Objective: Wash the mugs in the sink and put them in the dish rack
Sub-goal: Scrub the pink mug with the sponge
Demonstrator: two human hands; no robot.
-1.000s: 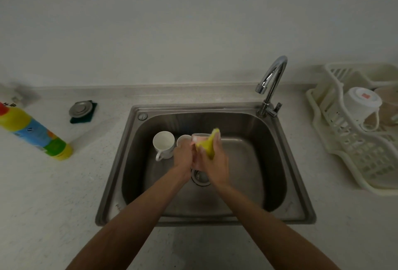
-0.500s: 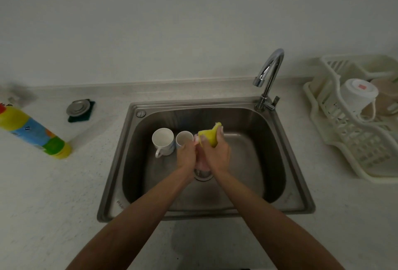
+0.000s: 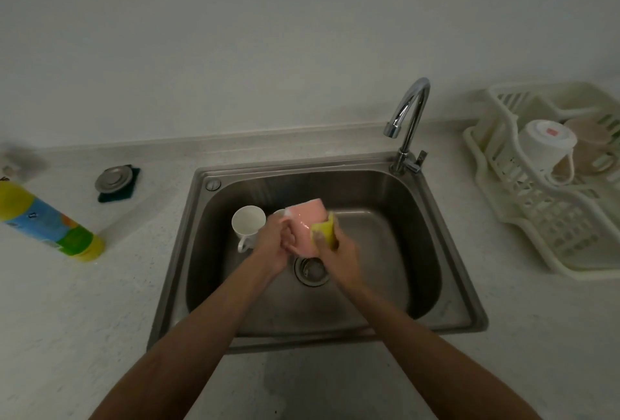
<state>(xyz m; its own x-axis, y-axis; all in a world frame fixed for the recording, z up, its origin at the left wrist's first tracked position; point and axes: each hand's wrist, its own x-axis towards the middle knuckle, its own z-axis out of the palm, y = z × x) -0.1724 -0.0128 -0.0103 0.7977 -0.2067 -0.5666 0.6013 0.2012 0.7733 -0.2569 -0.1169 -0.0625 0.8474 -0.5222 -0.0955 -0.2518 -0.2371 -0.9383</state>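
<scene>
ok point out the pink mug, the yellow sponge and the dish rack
pink mug (image 3: 306, 221), head view, on its glossy side wall
yellow sponge (image 3: 324, 228), head view, on its yellow face
dish rack (image 3: 552, 230), head view, on its bare slatted floor

A kitchen is shown by the steel sink (image 3: 352, 191) beneath the right hand (image 3: 342, 253), the faucet (image 3: 413, 117) beyond it, and the dish rack (image 3: 553, 235) to its right.

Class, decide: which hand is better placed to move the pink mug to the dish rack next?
Probably left: the left hand grips the pink mug; the right hand holds the yellow sponge.
</scene>
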